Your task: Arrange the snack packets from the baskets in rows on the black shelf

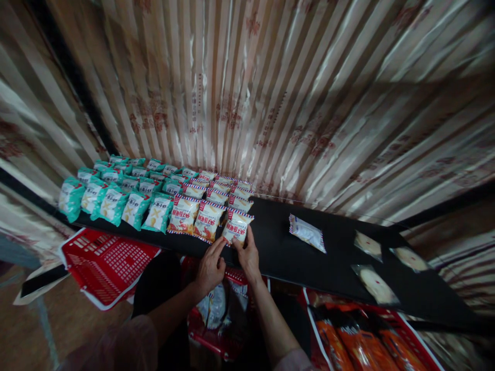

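On a black shelf [286, 252], rows of teal snack packets [135, 208] fill the left end, and red-and-white snack packets [209, 219] stand beside them. Both my hands pinch the lower edge of the rightmost red-and-white packet [236, 225] at the shelf's front. My left hand [211, 268] grips its lower left corner with closed fingers. On its lower right corner my right hand [247, 255] does the same. A white packet [307, 233] lies flat alone to the right.
Three clear-wrapped round cakes [377, 286] lie on the shelf's right end. A red basket [106, 265] sits below left, another red basket [222, 314] holds packets under my arms, and orange packets [359, 340] fill a box at lower right. A striped curtain [270, 103] hangs behind.
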The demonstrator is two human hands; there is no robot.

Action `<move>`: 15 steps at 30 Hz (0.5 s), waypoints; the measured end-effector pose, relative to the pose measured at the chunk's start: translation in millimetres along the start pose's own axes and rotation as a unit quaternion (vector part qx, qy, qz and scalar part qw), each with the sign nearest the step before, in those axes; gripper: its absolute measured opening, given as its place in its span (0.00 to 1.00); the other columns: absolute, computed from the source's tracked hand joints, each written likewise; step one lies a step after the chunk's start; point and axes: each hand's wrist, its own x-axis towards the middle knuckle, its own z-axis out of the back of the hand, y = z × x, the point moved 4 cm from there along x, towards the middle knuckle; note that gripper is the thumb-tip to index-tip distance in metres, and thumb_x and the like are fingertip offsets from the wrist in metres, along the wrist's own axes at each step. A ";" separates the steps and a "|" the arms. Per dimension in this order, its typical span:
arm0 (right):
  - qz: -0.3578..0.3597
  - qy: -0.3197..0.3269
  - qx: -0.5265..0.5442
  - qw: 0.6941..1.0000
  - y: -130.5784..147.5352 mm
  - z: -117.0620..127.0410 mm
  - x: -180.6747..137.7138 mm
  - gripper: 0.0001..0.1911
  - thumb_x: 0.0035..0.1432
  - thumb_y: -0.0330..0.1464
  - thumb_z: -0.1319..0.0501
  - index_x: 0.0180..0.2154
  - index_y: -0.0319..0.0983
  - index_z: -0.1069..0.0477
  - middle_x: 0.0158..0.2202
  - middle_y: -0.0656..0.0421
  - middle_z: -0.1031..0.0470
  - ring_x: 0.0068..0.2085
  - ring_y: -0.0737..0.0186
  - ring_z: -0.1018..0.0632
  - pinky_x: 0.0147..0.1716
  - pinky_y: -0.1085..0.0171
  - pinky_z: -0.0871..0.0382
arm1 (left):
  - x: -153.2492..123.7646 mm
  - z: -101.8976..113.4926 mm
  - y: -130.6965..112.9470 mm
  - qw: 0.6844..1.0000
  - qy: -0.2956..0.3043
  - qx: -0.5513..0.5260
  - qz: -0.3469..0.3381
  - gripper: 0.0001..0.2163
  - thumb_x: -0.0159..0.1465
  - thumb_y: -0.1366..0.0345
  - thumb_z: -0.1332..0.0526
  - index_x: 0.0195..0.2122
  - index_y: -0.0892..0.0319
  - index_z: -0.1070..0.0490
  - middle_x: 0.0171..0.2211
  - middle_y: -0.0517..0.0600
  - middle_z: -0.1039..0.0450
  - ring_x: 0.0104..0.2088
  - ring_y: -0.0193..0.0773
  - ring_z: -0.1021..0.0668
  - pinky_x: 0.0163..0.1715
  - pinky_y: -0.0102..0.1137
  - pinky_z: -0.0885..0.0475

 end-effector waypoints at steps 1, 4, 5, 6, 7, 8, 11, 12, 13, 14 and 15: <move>0.001 0.001 -0.007 1.000 -0.5 0.0 0.5 0.39 0.51 0.43 0.40 0.63 0.42 0.48 0.42 0.55 0.21 0.38 0.53 0.21 0.36 0.60 0.29 | -0.2 -0.4 0.4 1.000 0.001 0.005 0.000 0.25 0.57 0.76 0.51 0.58 0.64 0.39 0.59 0.57 0.37 0.60 0.40 0.35 0.60 0.40 0.38; 0.010 0.000 -0.012 1.000 -1.7 0.2 1.9 0.38 0.51 0.43 0.40 0.63 0.42 0.47 0.42 0.55 0.21 0.38 0.53 0.21 0.36 0.60 0.29 | -0.9 -1.7 1.4 1.000 -0.001 0.017 0.000 0.25 0.58 0.76 0.51 0.58 0.64 0.39 0.58 0.57 0.37 0.59 0.40 0.35 0.59 0.39 0.37; 0.014 0.002 -0.009 1.000 -2.1 0.0 2.3 0.38 0.51 0.43 0.40 0.62 0.43 0.47 0.42 0.56 0.21 0.38 0.53 0.21 0.36 0.60 0.29 | -1.2 -2.0 1.6 1.000 -0.003 0.020 -0.002 0.25 0.58 0.76 0.51 0.58 0.64 0.39 0.58 0.57 0.37 0.59 0.40 0.34 0.59 0.39 0.37; 0.018 0.004 -0.005 1.000 -2.5 -0.3 2.6 0.38 0.51 0.43 0.40 0.62 0.43 0.47 0.41 0.56 0.21 0.38 0.53 0.21 0.37 0.60 0.29 | -1.4 -2.4 1.9 1.000 -0.004 0.023 -0.003 0.25 0.58 0.76 0.51 0.58 0.63 0.39 0.58 0.57 0.37 0.59 0.40 0.34 0.59 0.40 0.36; 0.022 0.006 -0.001 1.000 -3.0 -0.7 2.8 0.38 0.51 0.43 0.40 0.62 0.42 0.47 0.42 0.56 0.21 0.39 0.53 0.21 0.38 0.59 0.29 | -1.7 -2.8 2.3 1.000 -0.006 0.026 -0.004 0.25 0.58 0.76 0.51 0.58 0.63 0.39 0.58 0.57 0.36 0.59 0.40 0.34 0.59 0.40 0.36; 0.027 0.006 0.001 1.000 -3.5 -1.0 3.0 0.39 0.51 0.44 0.40 0.62 0.42 0.47 0.42 0.55 0.22 0.39 0.53 0.21 0.39 0.59 0.29 | -1.9 -3.2 2.7 1.000 -0.007 0.030 -0.005 0.25 0.58 0.76 0.51 0.58 0.63 0.38 0.58 0.57 0.36 0.58 0.40 0.33 0.58 0.40 0.36; 0.055 0.002 0.006 0.998 -3.8 -2.2 3.2 0.38 0.51 0.45 0.41 0.62 0.40 0.46 0.47 0.54 0.24 0.43 0.54 0.23 0.43 0.58 0.30 | -2.2 -4.0 3.8 0.999 -0.011 0.037 -0.007 0.25 0.58 0.76 0.51 0.58 0.64 0.38 0.58 0.57 0.36 0.58 0.40 0.33 0.58 0.39 0.35; 0.064 0.001 0.005 0.998 -3.6 -2.6 3.2 0.38 0.51 0.45 0.41 0.62 0.40 0.45 0.49 0.54 0.25 0.45 0.54 0.23 0.45 0.58 0.31 | -2.1 -4.2 4.1 0.999 -0.012 0.039 -0.007 0.25 0.58 0.76 0.51 0.58 0.63 0.39 0.58 0.57 0.36 0.58 0.40 0.33 0.58 0.39 0.35; 0.069 0.000 0.003 0.998 -3.6 -3.0 3.1 0.38 0.51 0.45 0.41 0.62 0.40 0.45 0.50 0.53 0.26 0.47 0.54 0.24 0.46 0.58 0.32 | -2.0 -4.4 4.3 0.999 -0.012 0.040 -0.008 0.25 0.58 0.76 0.51 0.58 0.63 0.39 0.58 0.57 0.36 0.58 0.40 0.33 0.58 0.39 0.35; 0.070 0.001 -0.001 0.998 -3.7 -3.4 3.1 0.38 0.52 0.45 0.42 0.62 0.40 0.46 0.52 0.53 0.27 0.48 0.53 0.25 0.47 0.57 0.32 | -1.8 -4.5 4.4 0.999 -0.012 0.041 -0.009 0.25 0.58 0.76 0.51 0.58 0.63 0.39 0.58 0.56 0.37 0.58 0.40 0.33 0.58 0.39 0.35; 0.067 0.001 -0.007 0.998 -3.8 -3.6 3.1 0.38 0.52 0.45 0.42 0.62 0.40 0.46 0.53 0.52 0.28 0.49 0.53 0.25 0.48 0.57 0.33 | -1.6 -4.7 4.6 0.999 -0.011 0.042 -0.009 0.25 0.58 0.76 0.51 0.58 0.63 0.39 0.58 0.56 0.37 0.59 0.40 0.34 0.58 0.39 0.36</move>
